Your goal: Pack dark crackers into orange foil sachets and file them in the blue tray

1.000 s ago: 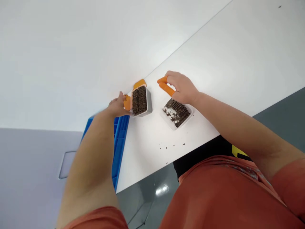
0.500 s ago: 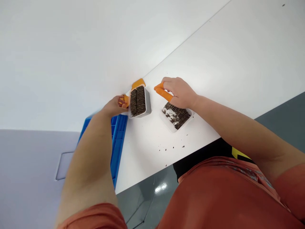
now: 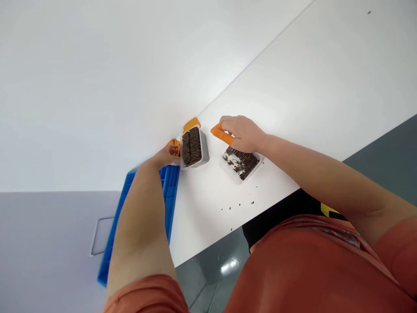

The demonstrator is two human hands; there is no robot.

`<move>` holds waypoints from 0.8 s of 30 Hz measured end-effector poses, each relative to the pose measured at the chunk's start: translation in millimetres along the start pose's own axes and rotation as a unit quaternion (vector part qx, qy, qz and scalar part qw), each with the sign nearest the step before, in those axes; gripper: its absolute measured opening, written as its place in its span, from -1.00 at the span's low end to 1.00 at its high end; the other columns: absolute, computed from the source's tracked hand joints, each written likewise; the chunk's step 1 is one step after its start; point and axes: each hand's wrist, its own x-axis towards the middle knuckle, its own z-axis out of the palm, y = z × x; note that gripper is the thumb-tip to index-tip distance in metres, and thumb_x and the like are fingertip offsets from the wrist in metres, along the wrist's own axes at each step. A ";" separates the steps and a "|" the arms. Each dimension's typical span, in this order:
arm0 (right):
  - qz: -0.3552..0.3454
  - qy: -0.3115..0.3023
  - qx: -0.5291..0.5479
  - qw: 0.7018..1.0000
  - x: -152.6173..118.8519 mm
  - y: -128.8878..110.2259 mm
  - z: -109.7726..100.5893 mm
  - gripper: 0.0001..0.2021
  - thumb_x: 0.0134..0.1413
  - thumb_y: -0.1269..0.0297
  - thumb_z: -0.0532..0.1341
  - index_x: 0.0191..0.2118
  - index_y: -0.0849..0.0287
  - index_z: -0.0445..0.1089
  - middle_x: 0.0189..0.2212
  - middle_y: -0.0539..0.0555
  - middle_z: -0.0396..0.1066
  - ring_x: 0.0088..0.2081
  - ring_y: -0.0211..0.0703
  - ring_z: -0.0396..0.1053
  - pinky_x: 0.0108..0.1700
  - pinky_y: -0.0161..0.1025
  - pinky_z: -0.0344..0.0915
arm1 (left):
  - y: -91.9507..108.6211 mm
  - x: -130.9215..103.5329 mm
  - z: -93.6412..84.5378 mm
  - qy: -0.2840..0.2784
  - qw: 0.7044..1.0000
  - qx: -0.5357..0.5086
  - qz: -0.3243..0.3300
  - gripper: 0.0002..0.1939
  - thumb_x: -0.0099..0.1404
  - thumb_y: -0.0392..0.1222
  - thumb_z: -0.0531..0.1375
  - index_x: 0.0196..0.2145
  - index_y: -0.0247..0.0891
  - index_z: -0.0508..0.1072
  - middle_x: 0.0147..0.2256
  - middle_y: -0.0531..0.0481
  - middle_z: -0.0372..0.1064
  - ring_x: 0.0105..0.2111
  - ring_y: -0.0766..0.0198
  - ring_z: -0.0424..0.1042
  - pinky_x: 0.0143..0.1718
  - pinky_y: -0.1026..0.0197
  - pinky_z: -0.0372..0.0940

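Observation:
My right hand (image 3: 243, 132) is above a shallow clear plastic tray (image 3: 233, 176), wearing orange finger cots (image 3: 223, 133) on thumb and forefinger, their tips pinched together. Whatever the pinch holds, if anything, is too small to see. Dark thin strips (image 3: 249, 163) fill part of that tray; its left part shows bare white patches with dark crumbs. At the left, my left hand (image 3: 167, 155) has its fingers curled beside a clear plastic tub (image 3: 204, 150) packed with rows of dark strips (image 3: 191, 148). Orange shows at these fingers, whose grip is partly hidden.
Behind the tub lies an orange piece (image 3: 192, 124). A blue compartmented crate (image 3: 169, 191) is under my left forearm. Dark crumbs (image 3: 252, 202) dot the white table (image 3: 202, 221) near its front edge. A thin seam crosses the tabletop.
The tips of my right thumb and forefinger have come together. The whole view has shifted slightly, while the tub and tray keep their places relative to each other.

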 end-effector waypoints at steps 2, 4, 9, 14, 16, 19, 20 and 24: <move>0.000 0.003 0.012 1.000 -0.1 -0.6 -0.8 -0.62 0.62 0.13 -0.02 -0.11 0.17 0.48 0.00 0.19 0.56 -0.23 -0.12 0.31 -0.04 -0.11 0.19 | -9.1 3.4 -1.1 -0.006 1.000 -0.005 -0.002 -0.57 0.54 0.01 0.37 0.20 -0.30 0.52 0.10 -0.20 0.53 0.02 0.07 0.59 0.05 -0.06 0.60; 0.002 0.002 0.015 1.000 -0.5 -2.1 -1.5 -0.60 0.63 0.12 -0.02 -0.06 0.18 0.51 0.00 0.18 0.56 -0.25 -0.13 0.30 -0.02 -0.10 0.19 | -19.1 6.7 -4.0 0.005 1.000 -0.014 -0.001 -0.54 0.56 0.02 0.34 0.26 -0.28 0.49 0.18 -0.22 0.49 0.09 0.03 0.57 0.11 -0.11 0.59; 0.002 -0.021 0.006 1.000 -1.9 -7.9 -2.2 -0.57 0.64 0.11 -0.02 0.13 0.18 0.56 0.05 0.16 0.54 -0.22 -0.11 0.32 0.04 -0.07 0.20 | -32.0 13.1 -17.4 0.069 0.997 -0.011 -0.012 -0.51 0.56 0.04 0.34 0.28 -0.27 0.49 0.22 -0.24 0.48 0.13 0.00 0.56 0.15 -0.15 0.58; 0.008 -0.029 -0.010 0.999 -2.4 -11.6 -3.6 -0.59 0.62 0.17 0.03 0.19 0.21 0.58 0.06 0.16 0.55 -0.24 -0.13 0.30 0.01 -0.07 0.21 | -22.0 -2.1 -37.1 0.165 0.985 -0.038 0.047 -0.42 0.16 -0.08 0.65 -0.05 -0.35 0.49 -0.16 -0.03 0.45 -0.16 0.19 0.47 -0.02 0.00 0.55; 0.009 -0.025 -0.005 1.000 -2.6 -12.4 -4.6 -0.58 0.62 0.16 0.03 0.20 0.22 0.58 0.06 0.16 0.56 -0.27 -0.15 0.29 0.00 -0.07 0.22 | -14.4 -19.9 -46.7 0.212 0.973 -0.054 0.080 -0.14 -0.30 -0.24 0.77 -0.13 -0.29 0.40 -0.23 0.08 0.34 -0.22 0.24 0.35 0.02 -0.11 0.53; 0.009 -0.012 0.008 1.000 -3.4 -13.5 -4.7 -0.61 0.59 0.16 0.09 0.23 0.17 0.58 0.06 0.13 0.57 -0.30 -0.19 0.27 0.04 -0.07 0.23 | 0.2 -58.4 -47.8 0.277 0.949 -0.077 0.129 0.04 -0.40 -0.29 0.74 0.00 -0.20 0.33 -0.04 0.00 0.32 -0.12 0.20 0.38 0.25 -0.37 0.44; 0.008 -0.006 0.014 1.000 -3.7 -13.9 -3.8 -0.62 0.58 0.17 0.11 0.22 0.17 0.59 0.06 0.12 0.57 -0.31 -0.20 0.27 0.04 -0.07 0.23 | 6.0 -72.9 -40.8 0.291 0.940 -0.085 0.155 0.06 -0.37 -0.27 0.73 0.04 -0.17 0.31 0.03 -0.03 0.30 -0.06 0.17 0.39 0.31 -0.38 0.40; 0.028 0.009 0.125 0.992 -4.2 -14.6 3.7 -0.67 0.52 0.16 0.20 0.16 0.18 0.62 0.02 0.11 0.59 -0.26 -0.20 0.32 -0.04 -0.12 0.29 | 31.3 -124.6 23.8 0.288 0.891 -0.145 0.321 0.15 -0.40 -0.08 0.75 0.09 -0.12 0.26 0.11 -0.09 0.20 0.12 0.06 0.36 0.30 -0.35 0.47</move>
